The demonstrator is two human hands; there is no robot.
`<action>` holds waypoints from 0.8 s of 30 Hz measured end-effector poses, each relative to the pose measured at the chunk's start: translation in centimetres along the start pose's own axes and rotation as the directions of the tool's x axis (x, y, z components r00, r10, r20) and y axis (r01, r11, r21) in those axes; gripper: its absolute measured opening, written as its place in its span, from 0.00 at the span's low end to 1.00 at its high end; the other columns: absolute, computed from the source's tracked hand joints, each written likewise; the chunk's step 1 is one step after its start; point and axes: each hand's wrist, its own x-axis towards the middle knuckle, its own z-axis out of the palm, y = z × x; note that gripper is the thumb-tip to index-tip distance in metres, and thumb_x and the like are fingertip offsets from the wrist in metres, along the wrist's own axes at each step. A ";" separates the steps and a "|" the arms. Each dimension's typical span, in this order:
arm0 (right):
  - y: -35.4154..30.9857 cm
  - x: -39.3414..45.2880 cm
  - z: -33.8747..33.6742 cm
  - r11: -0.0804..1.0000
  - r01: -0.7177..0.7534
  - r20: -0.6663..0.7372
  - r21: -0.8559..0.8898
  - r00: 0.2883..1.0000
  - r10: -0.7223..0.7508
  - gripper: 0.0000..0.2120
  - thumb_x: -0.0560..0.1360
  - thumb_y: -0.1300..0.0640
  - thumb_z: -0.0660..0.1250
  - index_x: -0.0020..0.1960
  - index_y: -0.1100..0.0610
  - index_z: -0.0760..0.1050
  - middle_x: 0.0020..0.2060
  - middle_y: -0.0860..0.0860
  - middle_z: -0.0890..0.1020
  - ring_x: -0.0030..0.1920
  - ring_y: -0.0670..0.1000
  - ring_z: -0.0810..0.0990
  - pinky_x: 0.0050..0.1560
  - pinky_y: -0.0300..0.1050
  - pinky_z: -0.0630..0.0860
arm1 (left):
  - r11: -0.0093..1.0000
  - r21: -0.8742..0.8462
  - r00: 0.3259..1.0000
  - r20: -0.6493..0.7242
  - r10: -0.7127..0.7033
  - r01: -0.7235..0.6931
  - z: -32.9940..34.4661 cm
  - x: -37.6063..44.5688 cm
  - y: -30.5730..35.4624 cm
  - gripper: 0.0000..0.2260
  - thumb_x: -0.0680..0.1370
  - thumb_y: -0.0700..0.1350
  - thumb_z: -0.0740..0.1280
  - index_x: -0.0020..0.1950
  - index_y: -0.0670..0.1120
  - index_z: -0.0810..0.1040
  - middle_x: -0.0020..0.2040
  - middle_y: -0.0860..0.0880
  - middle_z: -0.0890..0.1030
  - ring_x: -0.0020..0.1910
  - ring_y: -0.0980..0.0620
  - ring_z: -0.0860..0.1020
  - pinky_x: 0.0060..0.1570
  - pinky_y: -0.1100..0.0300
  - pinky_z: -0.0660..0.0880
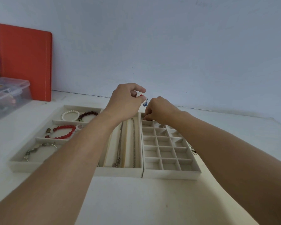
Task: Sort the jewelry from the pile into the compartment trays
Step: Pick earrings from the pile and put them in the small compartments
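Earring with a blue drop (145,103) hangs from my left hand (126,101), pinched between thumb and curled fingers, raised above the far end of the trays; something small and red (141,95) shows at those fingertips too, though I cannot tell what it is. Just beside it, my right hand (161,110) is lower, knuckles up, fingers curled down into a far compartment of the grid tray (170,173); whether it grips anything there is hidden from me. Under my left forearm lies the long-slot tray (118,172), with two chains (134,143) stretched along its channels. Left of that arm sits the bracelet tray (21,166): a white pearl bracelet (70,115) and a dark red bead bracelet (88,115) in the far section, a bright red bead bracelet (63,132) in the middle, a wire piece with greenish stones (37,149) in the nearest. Just right of my right forearm, a few loose pieces (193,150) lie on the white table (136,200) beside the grid tray. Well to my left stand an orange book (24,62) against the wall and a clear plastic box (8,95).
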 end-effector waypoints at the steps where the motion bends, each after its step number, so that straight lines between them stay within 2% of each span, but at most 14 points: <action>1: 0.1 -0.2 -0.2 1.000 0.009 0.009 -0.016 1.000 -0.008 0.05 0.74 0.53 0.75 0.43 0.55 0.86 0.33 0.53 0.82 0.34 0.54 0.80 0.39 0.48 0.80 | 1.000 0.002 1.000 -0.001 0.001 -0.001 0.0 0.0 0.0 0.08 0.78 0.44 0.71 0.56 0.51 0.83 0.43 0.52 0.76 0.46 0.51 0.79 0.37 0.65 0.68; 3: 0.1 -0.5 -0.6 0.999 0.023 0.031 -0.032 0.999 -0.022 0.04 0.76 0.56 0.73 0.47 0.54 0.86 0.30 0.49 0.78 0.29 0.49 0.76 0.35 0.42 0.74 | 1.000 0.007 1.000 -0.002 0.003 -0.003 -0.1 0.0 0.0 0.08 0.78 0.44 0.71 0.57 0.51 0.83 0.43 0.51 0.77 0.45 0.51 0.79 0.37 0.65 0.68; 5: 0.2 -0.9 -0.7 0.999 0.036 0.050 -0.038 0.998 -0.034 0.06 0.77 0.59 0.71 0.50 0.53 0.86 0.32 0.47 0.78 0.29 0.46 0.74 0.33 0.39 0.72 | 1.000 0.014 1.000 -0.002 0.006 -0.006 -0.1 -0.1 0.0 0.08 0.78 0.44 0.71 0.57 0.51 0.83 0.43 0.52 0.77 0.44 0.52 0.79 0.38 0.66 0.68; 8: 0.2 -1.0 -0.6 0.998 0.048 0.038 -0.040 0.998 -0.046 0.06 0.76 0.58 0.72 0.51 0.52 0.86 0.42 0.50 0.79 0.40 0.51 0.80 0.38 0.41 0.74 | 1.000 0.023 1.000 -0.007 0.007 -0.007 -0.1 -0.1 0.1 0.09 0.78 0.44 0.71 0.58 0.51 0.82 0.43 0.53 0.76 0.42 0.54 0.77 0.38 0.67 0.68; 10: 0.3 -0.7 -0.4 0.999 0.024 -0.005 -0.021 1.000 -0.024 0.04 0.74 0.57 0.75 0.48 0.51 0.87 0.45 0.51 0.81 0.43 0.54 0.81 0.42 0.46 0.77 | 0.999 0.039 1.000 -0.009 0.012 -0.012 -0.1 -0.1 0.0 0.09 0.78 0.45 0.72 0.58 0.52 0.82 0.45 0.52 0.78 0.41 0.55 0.77 0.38 0.68 0.68; 12: 0.4 -0.6 -0.3 1.000 -0.018 -0.032 0.016 0.999 0.018 0.01 0.71 0.56 0.77 0.43 0.50 0.86 0.43 0.53 0.84 0.40 0.56 0.83 0.41 0.48 0.80 | 0.999 0.049 1.000 -0.014 0.014 -0.013 0.0 -0.2 0.0 0.09 0.77 0.46 0.73 0.57 0.51 0.81 0.46 0.51 0.79 0.39 0.57 0.76 0.37 0.68 0.68; 14: 0.6 -0.6 0.0 0.997 -0.050 -0.025 0.067 0.998 0.052 0.06 0.71 0.56 0.77 0.37 0.47 0.84 0.45 0.53 0.86 0.37 0.56 0.84 0.40 0.50 0.82 | 0.999 0.047 1.000 -0.021 0.006 -0.005 0.1 -0.2 0.0 0.08 0.76 0.46 0.74 0.55 0.51 0.81 0.44 0.53 0.79 0.37 0.59 0.75 0.35 0.67 0.67; 15: 0.6 -0.7 0.0 0.995 -0.055 -0.028 0.081 0.998 0.057 0.07 0.72 0.57 0.75 0.37 0.48 0.83 0.45 0.54 0.86 0.37 0.57 0.84 0.40 0.51 0.82 | 0.999 0.044 1.000 -0.024 0.002 -0.001 0.1 -0.2 -0.1 0.08 0.76 0.46 0.74 0.54 0.51 0.81 0.43 0.53 0.79 0.37 0.60 0.75 0.35 0.68 0.67; 18: 1.0 -1.1 -0.5 0.988 -0.078 -0.086 0.137 0.992 0.090 0.05 0.74 0.62 0.70 0.44 0.59 0.85 0.45 0.59 0.86 0.43 0.64 0.82 0.41 0.52 0.81 | 1.000 0.030 1.000 -0.026 0.000 0.001 0.0 -0.2 -0.2 0.07 0.75 0.46 0.76 0.51 0.50 0.82 0.40 0.54 0.80 0.32 0.63 0.74 0.29 0.71 0.66; 19: 1.2 -1.4 -1.1 0.981 -0.087 -0.120 0.174 0.987 0.109 0.06 0.75 0.63 0.69 0.47 0.59 0.85 0.46 0.57 0.86 0.44 0.61 0.82 0.41 0.49 0.80 | 1.000 0.025 1.000 -0.022 0.003 -0.003 0.0 -0.2 -0.2 0.06 0.74 0.46 0.76 0.50 0.50 0.83 0.39 0.55 0.80 0.31 0.65 0.74 0.29 0.72 0.66; 22: 1.3 -3.1 -3.1 0.924 -0.096 -0.219 0.371 0.958 0.187 0.06 0.79 0.58 0.69 0.51 0.52 0.85 0.43 0.46 0.83 0.39 0.45 0.80 0.32 0.28 0.69 | 1.000 0.014 1.000 -0.001 0.007 -0.007 0.0 -0.4 -0.2 0.05 0.74 0.44 0.76 0.49 0.50 0.84 0.38 0.53 0.81 0.33 0.64 0.76 0.36 0.68 0.68; 24: 1.0 -4.2 -3.9 0.848 -0.058 -0.247 0.528 0.944 0.218 0.05 0.79 0.55 0.69 0.51 0.50 0.84 0.43 0.45 0.84 0.37 0.44 0.82 0.31 0.27 0.69 | 1.000 0.025 1.000 0.008 0.001 -0.001 0.0 -0.5 -0.2 0.07 0.74 0.44 0.77 0.51 0.50 0.85 0.41 0.52 0.82 0.40 0.61 0.79 0.39 0.68 0.69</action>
